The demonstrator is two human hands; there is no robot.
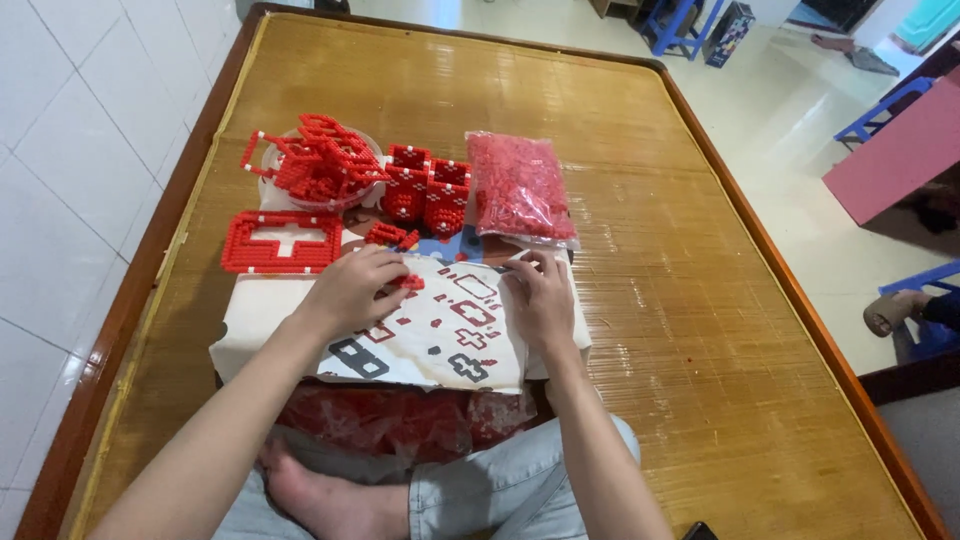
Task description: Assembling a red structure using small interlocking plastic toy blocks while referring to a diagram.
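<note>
Sitting cross-legged on a big woven mat (640, 300) with a wooden edge, the person has a white instruction sheet (440, 335) spread out in the middle of the frame, printed with red and dark block shapes. The left hand (352, 285) is curled over the sheet's top edge, fingers pinched on a small red brick piece (410, 282). The right hand (538, 295) lies on the sheet's upper right part, fingers bent and close together; I can't tell if it's holding anything.

Packaging-wise: a clear rectangular plastic bag of red bricks (518, 188) lies just above the right hand, upper middle of the frame. Another crumpled clear bag with red stuff (400, 420) sits below the sheet, near the person's knees.

Upper left has the built bits: a flat red frame with a white cross (283, 242), a red lattice build (318, 162) on a pale round plate, and some red box-shaped blocks (428, 192) next to the bag.
</note>
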